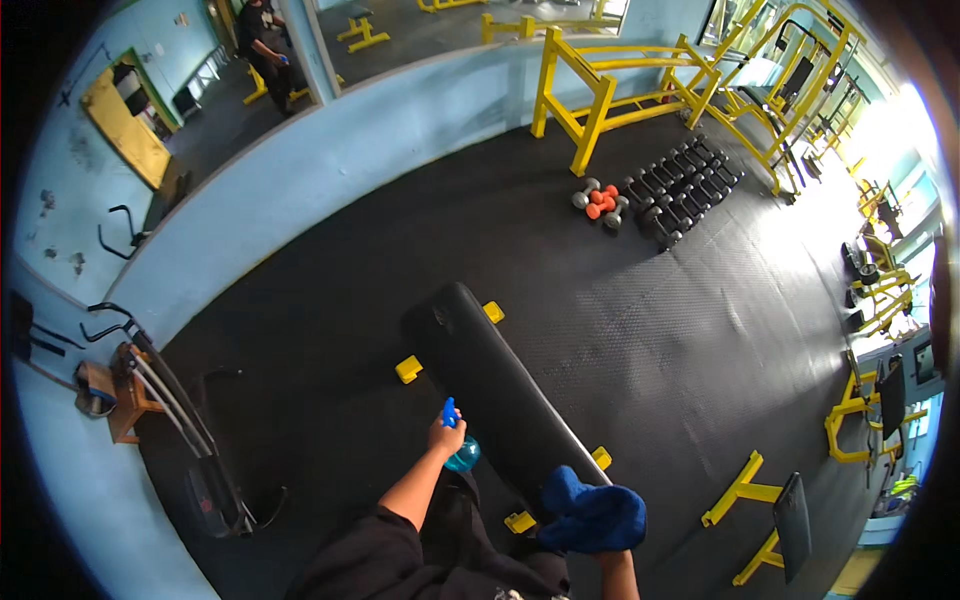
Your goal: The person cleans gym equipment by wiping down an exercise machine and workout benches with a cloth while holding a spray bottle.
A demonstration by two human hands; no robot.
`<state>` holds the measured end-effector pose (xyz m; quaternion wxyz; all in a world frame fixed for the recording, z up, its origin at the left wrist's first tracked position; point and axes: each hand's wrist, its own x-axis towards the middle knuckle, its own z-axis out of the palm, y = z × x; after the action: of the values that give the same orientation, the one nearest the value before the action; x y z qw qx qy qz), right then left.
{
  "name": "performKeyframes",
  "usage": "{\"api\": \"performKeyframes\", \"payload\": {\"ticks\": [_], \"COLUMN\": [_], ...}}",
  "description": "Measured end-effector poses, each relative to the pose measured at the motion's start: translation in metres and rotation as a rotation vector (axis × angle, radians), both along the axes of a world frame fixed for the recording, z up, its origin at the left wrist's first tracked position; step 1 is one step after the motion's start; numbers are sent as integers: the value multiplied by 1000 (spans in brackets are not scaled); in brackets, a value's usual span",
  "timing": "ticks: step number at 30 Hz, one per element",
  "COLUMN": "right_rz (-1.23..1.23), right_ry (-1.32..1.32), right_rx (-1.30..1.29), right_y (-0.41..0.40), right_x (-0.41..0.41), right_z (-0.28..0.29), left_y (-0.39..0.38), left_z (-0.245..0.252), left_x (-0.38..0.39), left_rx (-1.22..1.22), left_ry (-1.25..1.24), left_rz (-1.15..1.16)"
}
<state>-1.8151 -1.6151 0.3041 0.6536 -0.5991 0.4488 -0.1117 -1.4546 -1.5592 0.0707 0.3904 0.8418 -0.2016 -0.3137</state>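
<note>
My left hand (448, 436) grips the neck of a spray bottle with a blue trigger head (450, 414) and a rounded, translucent teal body (463, 454). It hangs beside the left edge of a flat padded bench (487, 375) with black upholstery and yellow feet. A fuzzy dark blue cloth mitt (596, 514) covers my right hand, so its fingers are hidden; only the wrist and forearm show below it. This mitt is over the near end of the bench; whether it touches the pad, I cannot tell.
Several dumbbells (682, 187) lie in rows on the black rubber floor (637, 315), before a yellow rack frame (592, 112). An exercise machine (202, 420) stands left, near a wooden stool (135, 405). At right is another yellow-framed bench (765, 510). A mirror (450, 22) lines the blue wall.
</note>
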Motion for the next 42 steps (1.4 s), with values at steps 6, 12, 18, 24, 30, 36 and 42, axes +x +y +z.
{"api": "performKeyframes", "payload": {"ticks": [6, 12, 18, 24, 30, 36, 42], "right_rz": [-576, -661, -773, -869, -1033, -1185, -1352], "right_ry": [-341, -297, -291, -341, -381, -607, -448], "right_rx": [388, 382, 360, 337, 301, 356, 143], "right_y": [52, 47, 47, 98, 171, 276, 371], "right_x": [-8, 36, 62, 22, -41, -132, -186], "right_z": [-21, 4, 27, 37, 32, 11, -2], "left_y": [-43, -41, -16, 27, 54, 79, 107], "left_z": [-23, -23, -1, 8, 23, 25, 24], "left_x": [42, 36, 3, -51, -108, -183, -269], "left_rx": [276, 84, 249, 219, 231, 175, 170], "left_ry": [2, 95, 89, 27, -34, 13, -16], "left_rz": [-51, -142, -400, -478, -707, -864, -1091]}}
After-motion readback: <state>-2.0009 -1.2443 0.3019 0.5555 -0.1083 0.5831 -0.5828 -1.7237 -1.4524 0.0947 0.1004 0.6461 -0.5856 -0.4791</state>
